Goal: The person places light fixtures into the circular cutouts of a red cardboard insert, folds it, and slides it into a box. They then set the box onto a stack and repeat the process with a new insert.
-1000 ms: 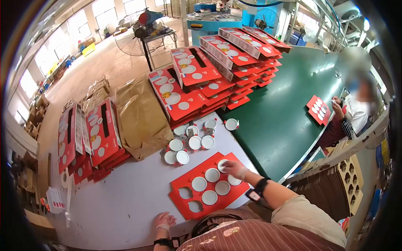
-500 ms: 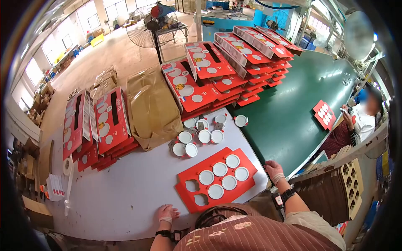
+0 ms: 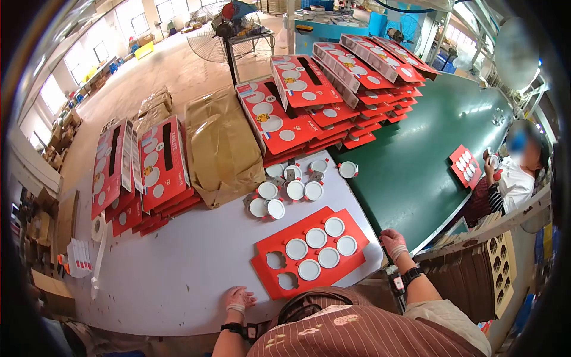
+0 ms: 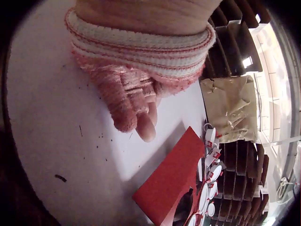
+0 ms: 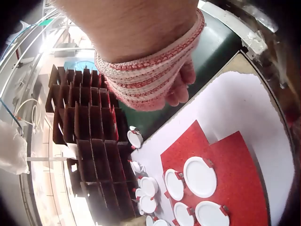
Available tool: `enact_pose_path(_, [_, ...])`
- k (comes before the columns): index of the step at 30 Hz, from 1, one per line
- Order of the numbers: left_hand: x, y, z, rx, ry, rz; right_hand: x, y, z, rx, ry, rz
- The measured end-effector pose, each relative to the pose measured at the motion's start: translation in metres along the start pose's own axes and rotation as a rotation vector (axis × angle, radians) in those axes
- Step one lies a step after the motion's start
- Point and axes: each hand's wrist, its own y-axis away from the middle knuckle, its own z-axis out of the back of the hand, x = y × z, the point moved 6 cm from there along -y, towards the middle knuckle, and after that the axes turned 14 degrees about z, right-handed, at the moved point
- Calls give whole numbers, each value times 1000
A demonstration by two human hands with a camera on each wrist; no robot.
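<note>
A red card (image 3: 321,277) lies on the pale table, with several round white discs (image 3: 308,269) set in it and two cut-out holes bare at its left end. Just left of the card, my gloved left hand (image 3: 240,298) rests on the table with relaxed fingers, holding nothing. At the table's right edge, beside the green surface, lies my gloved right hand (image 3: 393,243), its fingers loosely bent and no object visible in them. Loose white discs with red clips (image 3: 295,190) are grouped behind the card. The right wrist view shows the card (image 5: 240,155) below the hand (image 5: 155,89).
Stacked red printed boxes (image 3: 285,128) stand at the back, with more boxes (image 3: 160,160) at the left beside a brown paper package (image 3: 220,149). A green surface (image 3: 404,172) runs along the right. Across it sits a person (image 3: 514,178) near another red card (image 3: 464,167).
My right hand has left the disc at the card's upper right and moved right to the table's edge. My left hand stays beside the card. The head view has shifted.
</note>
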Motion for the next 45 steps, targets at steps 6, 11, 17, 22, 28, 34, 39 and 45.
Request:
enact_pose_path(6, [-4,8,-4,-6,-13,7,-9,-5,5,-9,-22,28])
enact_pose_path(11, [2,-2,4,80,65,71,0,-5,6,-41,-38,28])
enact_pose_path(17, [10,-27,18,29,1,61,30,-54,-8,43,210,106])
enact_pose_path(22, [5,1,10,-90,73,-40,63,-121,-48,155,388,253])
enact_pose_path(28, [35,15,19,-296,8,-292,86,-217,-85,203,696,292])
enact_pose_path(34, [66,67,5,-264,208,-225,86,-267,-114,269,1023,216])
enact_pose_path(39, [70,89,8,-291,258,-192,49,-284,-101,495,778,-1])
enact_pose_path(45, [9,101,-47,-123,-37,-347,71,-191,-101,447,-44,190])
